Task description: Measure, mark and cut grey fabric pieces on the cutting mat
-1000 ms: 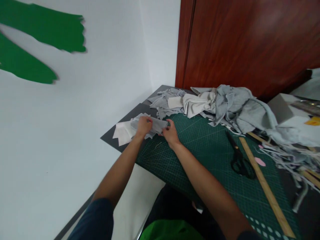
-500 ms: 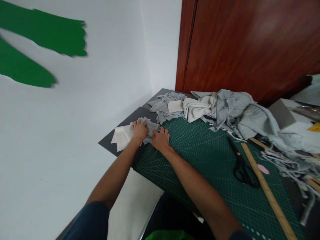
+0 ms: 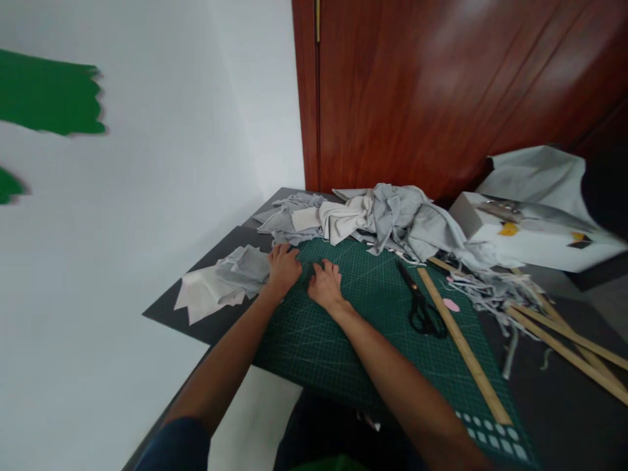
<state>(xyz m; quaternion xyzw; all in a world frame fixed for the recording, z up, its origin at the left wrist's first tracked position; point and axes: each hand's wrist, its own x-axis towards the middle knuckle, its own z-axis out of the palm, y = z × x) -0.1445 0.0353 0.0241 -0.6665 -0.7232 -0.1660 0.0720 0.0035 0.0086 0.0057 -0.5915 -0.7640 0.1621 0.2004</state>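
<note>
My left hand (image 3: 284,269) is at the left part of the green cutting mat (image 3: 363,333), beside the right edge of some grey fabric pieces (image 3: 246,267). Its fingers reach forward and look apart. My right hand (image 3: 325,284) rests low over the mat just to the right, fingers spread and lightly bent, with nothing seen in it. The grey pieces lie loosely over white fabric pieces (image 3: 207,294) on the dark tabletop (image 3: 223,330). A pair of black scissors (image 3: 422,311) and a wooden ruler (image 3: 466,350) lie on the mat to the right.
Heaped grey and white cloth (image 3: 407,212) runs along the back edge by a red-brown door (image 3: 417,91). Fabric strips (image 3: 490,297) and wooden sticks (image 3: 569,340) lie at the right, below a white box (image 3: 544,229). A white wall (image 3: 122,216) borders the left.
Both hands have come off the grey fabric pieces and onto the mat to their right. The pieces stay on the white fabric. My view has turned to the right.
</note>
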